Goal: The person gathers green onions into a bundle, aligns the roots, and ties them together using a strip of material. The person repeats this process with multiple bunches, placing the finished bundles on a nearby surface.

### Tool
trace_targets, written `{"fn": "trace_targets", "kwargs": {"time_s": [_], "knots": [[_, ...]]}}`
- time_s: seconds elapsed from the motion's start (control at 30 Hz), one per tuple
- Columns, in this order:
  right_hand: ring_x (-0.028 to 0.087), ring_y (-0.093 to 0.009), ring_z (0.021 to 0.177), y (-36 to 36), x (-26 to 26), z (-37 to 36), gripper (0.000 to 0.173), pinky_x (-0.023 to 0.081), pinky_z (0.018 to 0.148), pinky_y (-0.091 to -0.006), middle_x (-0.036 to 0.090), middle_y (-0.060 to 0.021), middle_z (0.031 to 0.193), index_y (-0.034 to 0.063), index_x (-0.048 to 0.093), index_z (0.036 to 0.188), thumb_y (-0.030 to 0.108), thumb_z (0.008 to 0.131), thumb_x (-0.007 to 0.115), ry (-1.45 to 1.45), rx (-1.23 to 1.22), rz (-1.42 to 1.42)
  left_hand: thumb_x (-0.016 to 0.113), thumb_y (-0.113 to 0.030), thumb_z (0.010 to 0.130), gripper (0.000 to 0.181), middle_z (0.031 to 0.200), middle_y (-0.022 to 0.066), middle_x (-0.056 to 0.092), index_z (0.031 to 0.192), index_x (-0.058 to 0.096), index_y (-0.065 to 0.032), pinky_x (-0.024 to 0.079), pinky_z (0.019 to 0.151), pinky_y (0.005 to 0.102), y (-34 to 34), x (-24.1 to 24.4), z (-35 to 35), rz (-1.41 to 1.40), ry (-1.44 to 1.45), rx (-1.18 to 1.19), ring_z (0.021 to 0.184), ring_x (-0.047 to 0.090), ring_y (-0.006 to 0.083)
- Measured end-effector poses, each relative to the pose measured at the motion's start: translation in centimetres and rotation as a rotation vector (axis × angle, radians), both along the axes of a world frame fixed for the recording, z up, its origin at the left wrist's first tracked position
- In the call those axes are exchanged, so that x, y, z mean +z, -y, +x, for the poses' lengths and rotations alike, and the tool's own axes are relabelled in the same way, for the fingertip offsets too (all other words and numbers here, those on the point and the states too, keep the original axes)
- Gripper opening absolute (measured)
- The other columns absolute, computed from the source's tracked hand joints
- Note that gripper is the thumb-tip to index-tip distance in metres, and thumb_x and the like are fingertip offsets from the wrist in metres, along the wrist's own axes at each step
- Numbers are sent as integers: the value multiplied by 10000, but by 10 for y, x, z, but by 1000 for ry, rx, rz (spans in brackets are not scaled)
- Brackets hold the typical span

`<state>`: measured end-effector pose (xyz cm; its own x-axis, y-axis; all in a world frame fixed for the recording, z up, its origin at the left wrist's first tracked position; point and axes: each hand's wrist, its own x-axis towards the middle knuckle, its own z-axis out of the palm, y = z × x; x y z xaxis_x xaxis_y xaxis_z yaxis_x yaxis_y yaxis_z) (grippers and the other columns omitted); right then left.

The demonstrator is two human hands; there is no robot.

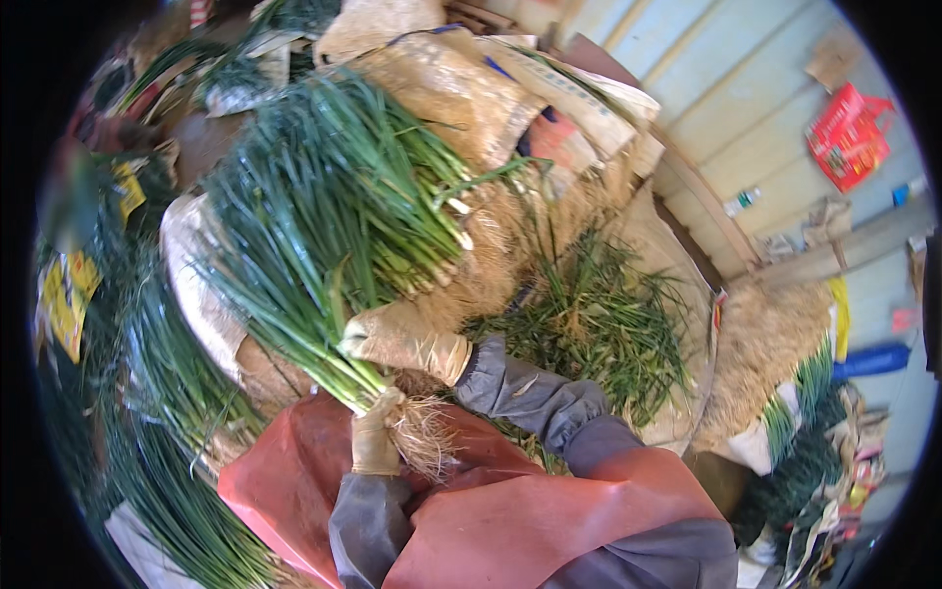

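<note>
A bunch of green onions [302, 324] slants across my lap, its leaves toward the upper left and its pale, tangled roots [427, 438] toward me. My left hand [377, 434], in a dirty cream glove, grips the bunch just above the roots. My right hand [405, 342], gloved alike, is closed at the stalks higher up, beside a yellowish-green leaf [338, 294]; its fingertips are partly hidden. Just beyond lies a large pile of green onions [338, 177], with white stalk ends and roots facing right. A red apron [530, 526] covers my lap.
Loose leaf trimmings [603, 324] form a heap right of my right forearm. Sacking [441, 81] lies behind the pile. More green onions [184, 368] lie at left. At right are a root-covered stack [765, 361], a panelled wall [706, 96] and a red bag [846, 140].
</note>
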<state>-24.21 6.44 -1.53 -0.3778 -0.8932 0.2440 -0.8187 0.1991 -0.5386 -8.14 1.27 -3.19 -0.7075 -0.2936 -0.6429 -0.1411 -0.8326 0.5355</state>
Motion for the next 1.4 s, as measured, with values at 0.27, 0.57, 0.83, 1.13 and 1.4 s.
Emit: {"fn": "trace_targets", "kwargs": {"time_s": [0.27,0.57,0.83,1.13,1.4], "knots": [[581,-104,714,-89,60,34,228,445,648,-221,648,-47,810,-20,671,920,195,880,607,1254,-745,-664,567,-81,859,295,985,98,642,1138,567,14,545,708,318,18,27,-15,60,-152,-97,848,632,180],[630,-238,808,-173,-9,-26,399,519,791,-342,639,-151,949,-23,573,1121,313,905,566,24,-1031,308,575,-106,871,318,947,83,643,1151,552,44,540,714,283,26,4,-8,341,-292,-71,799,629,159],[568,-171,697,-22,-63,19,309,480,630,-305,560,-71,765,44,544,889,349,879,596,424,-627,509,653,-235,793,477,985,125,586,1142,537,67,496,752,297,57,61,1,249,-697,9,867,545,195],[581,-178,947,-40,-28,19,386,487,867,-337,580,-147,1151,-4,469,1212,296,970,474,1076,-75,-479,654,-215,792,519,1158,162,588,1223,485,23,540,825,358,44,52,21,238,-342,-66,895,633,228],[626,-218,673,0,-31,34,348,473,528,-318,641,-101,736,87,626,1082,373,914,519,354,-510,1,613,-106,833,335,1000,109,630,1139,539,9,537,794,357,14,3,27,445,-290,-23,887,630,220]]}}
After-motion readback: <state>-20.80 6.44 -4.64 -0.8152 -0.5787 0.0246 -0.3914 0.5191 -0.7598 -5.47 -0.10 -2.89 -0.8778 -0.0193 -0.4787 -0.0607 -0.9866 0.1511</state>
